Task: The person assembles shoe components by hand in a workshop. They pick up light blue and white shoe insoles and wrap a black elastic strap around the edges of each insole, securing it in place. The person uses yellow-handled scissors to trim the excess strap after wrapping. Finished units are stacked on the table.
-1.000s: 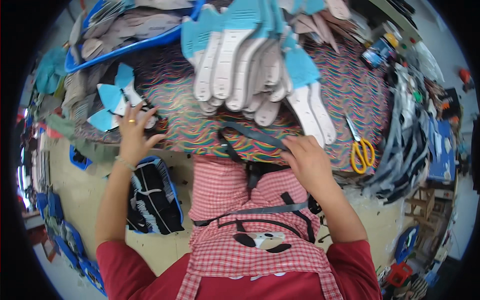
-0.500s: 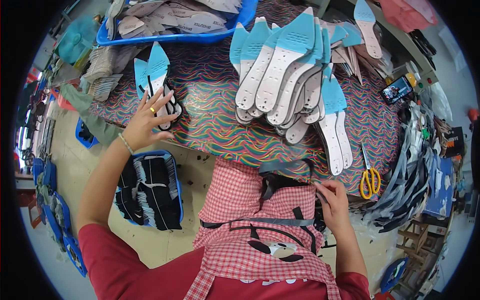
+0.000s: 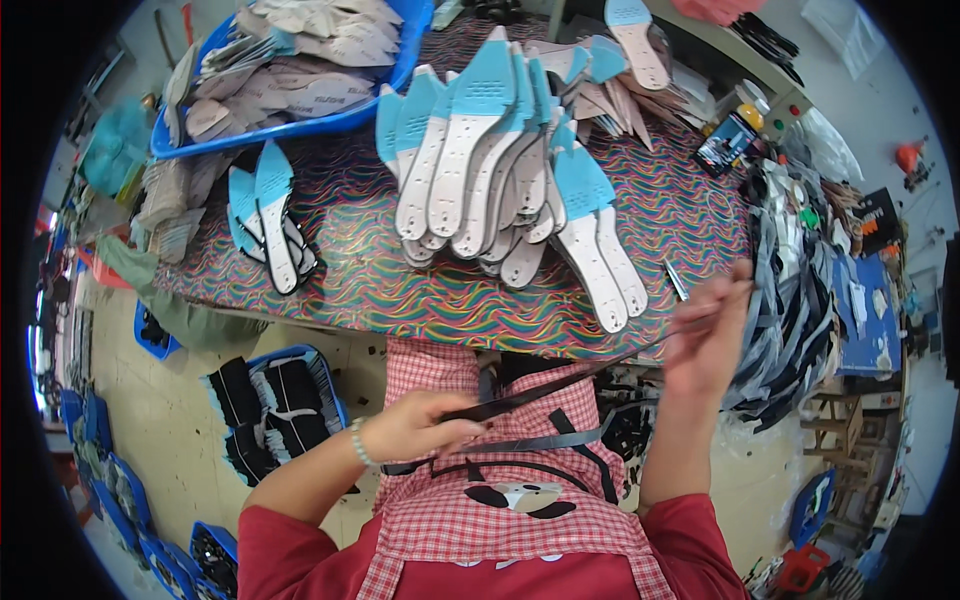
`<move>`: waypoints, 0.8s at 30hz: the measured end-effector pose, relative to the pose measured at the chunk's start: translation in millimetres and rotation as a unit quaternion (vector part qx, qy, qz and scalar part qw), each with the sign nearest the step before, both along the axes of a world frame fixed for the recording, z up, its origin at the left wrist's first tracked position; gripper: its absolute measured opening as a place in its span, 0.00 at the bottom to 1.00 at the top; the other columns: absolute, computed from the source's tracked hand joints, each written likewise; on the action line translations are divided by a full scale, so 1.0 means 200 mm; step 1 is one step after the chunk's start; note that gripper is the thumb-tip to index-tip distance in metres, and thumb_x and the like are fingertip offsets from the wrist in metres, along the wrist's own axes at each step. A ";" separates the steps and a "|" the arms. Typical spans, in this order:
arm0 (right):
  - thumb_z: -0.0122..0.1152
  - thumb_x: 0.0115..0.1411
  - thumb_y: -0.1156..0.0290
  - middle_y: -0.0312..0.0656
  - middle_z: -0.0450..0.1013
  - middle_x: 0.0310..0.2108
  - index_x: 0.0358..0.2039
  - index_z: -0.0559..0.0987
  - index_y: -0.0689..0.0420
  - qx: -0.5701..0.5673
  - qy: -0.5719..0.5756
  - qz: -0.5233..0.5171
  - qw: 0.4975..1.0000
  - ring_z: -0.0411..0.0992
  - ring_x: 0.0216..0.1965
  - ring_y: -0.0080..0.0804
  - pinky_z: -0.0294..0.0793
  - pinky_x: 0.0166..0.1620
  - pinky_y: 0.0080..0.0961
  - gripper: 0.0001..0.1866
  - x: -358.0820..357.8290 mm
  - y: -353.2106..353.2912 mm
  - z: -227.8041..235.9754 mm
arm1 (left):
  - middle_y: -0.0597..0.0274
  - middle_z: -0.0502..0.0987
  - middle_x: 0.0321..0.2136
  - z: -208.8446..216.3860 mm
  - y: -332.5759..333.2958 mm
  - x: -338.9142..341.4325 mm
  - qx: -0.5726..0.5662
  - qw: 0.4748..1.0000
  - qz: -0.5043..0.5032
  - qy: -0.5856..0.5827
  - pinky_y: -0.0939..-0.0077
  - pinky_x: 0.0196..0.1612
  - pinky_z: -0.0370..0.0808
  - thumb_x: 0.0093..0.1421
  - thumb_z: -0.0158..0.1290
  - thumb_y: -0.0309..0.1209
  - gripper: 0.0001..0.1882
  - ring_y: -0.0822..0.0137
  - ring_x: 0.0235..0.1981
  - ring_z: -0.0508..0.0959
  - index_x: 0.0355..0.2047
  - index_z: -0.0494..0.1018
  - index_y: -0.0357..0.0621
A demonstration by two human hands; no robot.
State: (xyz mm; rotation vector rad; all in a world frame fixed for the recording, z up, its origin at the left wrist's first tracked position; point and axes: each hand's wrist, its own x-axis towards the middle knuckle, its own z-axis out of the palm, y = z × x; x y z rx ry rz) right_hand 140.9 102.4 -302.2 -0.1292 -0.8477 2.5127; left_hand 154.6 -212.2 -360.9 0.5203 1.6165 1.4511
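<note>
**Dark strap pulled taut between both hands, above the lap**

Both hands are off the table and up in front of the red-and-white checked apron (image 3: 440, 500). The left hand (image 3: 415, 428) sits low over the lap, fingers curled shut and pinching the near end of a long thin dark strap (image 3: 570, 378). That strap runs up and to the right in a straight, stretched line to the right hand (image 3: 705, 340), which is raised just off the table's near edge, fingers closed round the far end, though the hand is blurred and the exact grip is hard to read. A second dark strip lies across the apron just below the left hand.

Behind the hands, the table with its wavy multicoloured cloth (image 3: 400, 295) carries a fanned heap of white-and-light-blue shoe insole boards (image 3: 490, 180) in the middle. A smaller pair of the same insole boards (image 3: 270, 225) lies well apart on the left side. A blue plastic tray (image 3: 300, 125) of grey cut pieces sits at the far left corner. On the floor at the left, a blue crate of black pieces (image 3: 280, 400) stands beside the person's knee.
</note>
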 end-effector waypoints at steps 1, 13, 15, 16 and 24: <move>0.49 0.66 0.66 0.33 0.68 0.29 0.45 0.72 0.52 -0.075 0.068 -0.002 0.995 0.66 0.27 0.16 0.71 0.26 0.13 0.09 -0.01 0.11 0.04 | 0.63 0.71 0.17 0.06 -0.04 -0.04 -0.066 0.993 -0.028 0.089 0.78 0.24 0.69 0.59 0.55 0.31 0.12 0.76 0.18 0.72 0.38 0.74 0.35; 0.40 0.67 0.72 0.36 0.61 0.24 0.45 0.71 0.63 -0.111 0.338 -0.004 0.935 0.55 0.17 0.19 0.56 0.15 0.15 0.12 0.24 0.69 0.21 | 0.59 0.78 0.20 0.12 -0.42 0.08 -0.155 0.972 -0.012 0.176 0.81 0.25 0.73 0.53 0.60 0.25 0.06 0.73 0.21 0.78 0.30 0.78 0.34; 0.42 0.66 0.73 0.35 0.61 0.24 0.47 0.70 0.64 -0.129 0.381 -0.043 0.915 0.53 0.14 0.19 0.55 0.15 0.15 0.13 0.37 1.00 0.21 | 0.54 0.79 0.22 0.10 -0.55 0.06 -0.236 0.928 0.075 0.278 0.75 0.26 0.74 0.48 0.63 0.30 0.09 0.60 0.19 0.77 0.26 0.79 0.37; 0.43 0.66 0.72 0.34 0.61 0.23 0.46 0.70 0.64 -0.138 0.379 -0.047 0.914 0.53 0.14 0.19 0.55 0.14 0.16 0.13 0.38 0.99 0.22 | 0.54 0.79 0.25 0.12 -0.63 0.07 -0.247 0.951 0.096 0.157 0.73 0.30 0.74 0.47 0.64 0.32 0.11 0.58 0.23 0.78 0.28 0.79 0.38; 0.51 0.62 0.70 0.35 0.67 0.26 0.38 0.72 0.62 0.362 0.050 0.187 0.912 0.66 0.26 0.27 0.68 0.33 0.24 0.08 -0.07 -0.07 0.15 | 0.56 0.71 0.49 0.18 -0.18 -0.45 -0.078 0.935 0.306 0.162 0.75 0.52 0.68 0.57 0.54 0.29 0.27 0.67 0.49 0.72 0.57 0.63 0.36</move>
